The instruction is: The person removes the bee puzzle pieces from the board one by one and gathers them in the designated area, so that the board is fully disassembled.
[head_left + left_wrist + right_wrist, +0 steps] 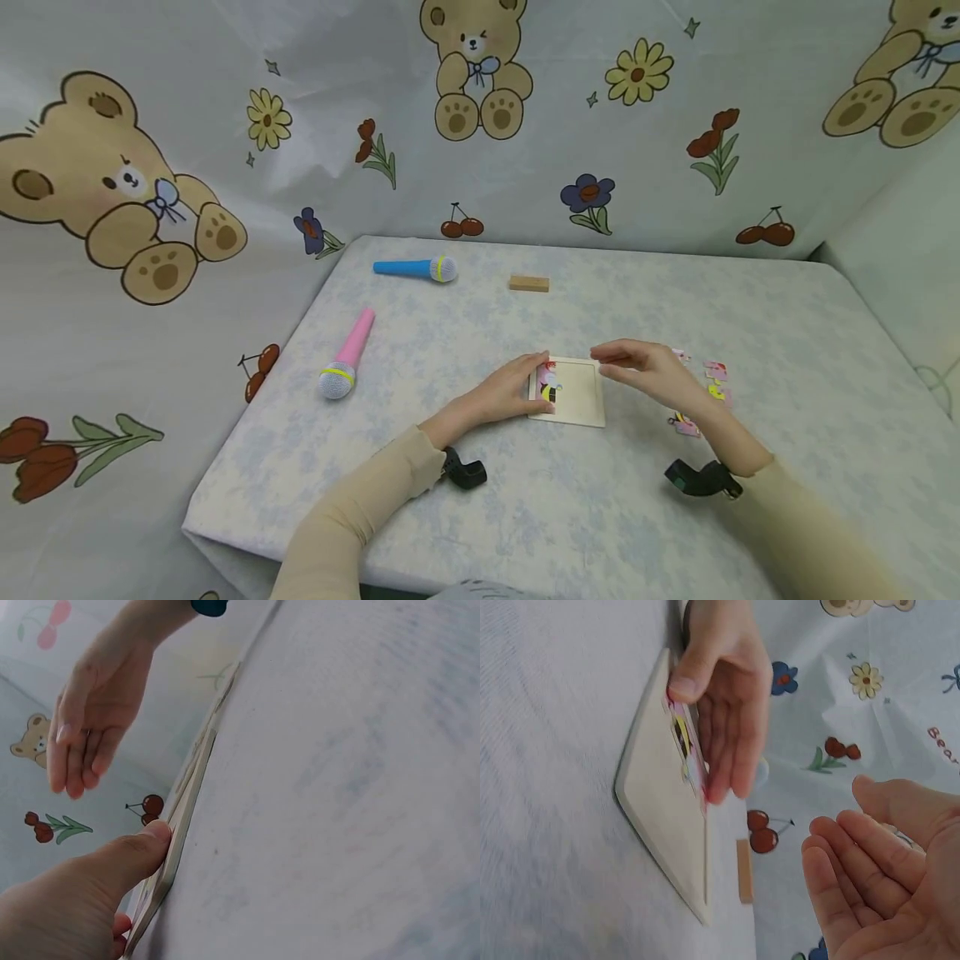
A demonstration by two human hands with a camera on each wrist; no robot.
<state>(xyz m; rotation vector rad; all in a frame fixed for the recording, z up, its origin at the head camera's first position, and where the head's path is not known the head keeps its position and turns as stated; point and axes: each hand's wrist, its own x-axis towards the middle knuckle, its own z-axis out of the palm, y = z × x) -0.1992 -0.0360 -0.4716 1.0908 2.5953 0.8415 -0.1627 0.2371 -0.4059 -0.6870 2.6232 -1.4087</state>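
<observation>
A pale puzzle board [580, 393] lies on the table, a strip of colourful picture pieces [548, 385] fitted along its left side and the rest of its recess bare. My left hand [504, 393] holds the board's left side, thumb at the near edge and fingers at the far one. In the left wrist view the thumb [139, 851] lies on the board's rim. Just above the board's right edge hovers my right hand [652, 372], fingers loosely bent; the right wrist view shows nothing in its palm [892, 900]. Loose puzzle pieces [716, 372] lie beyond the right wrist, partly hidden by it.
A blue toy microphone [408, 268] lies at the back left, and a pink one [351, 353] nearer, left of the board. Behind the board is a small wooden block [528, 284]. A bear-printed cloth [525, 192] hangs behind the table.
</observation>
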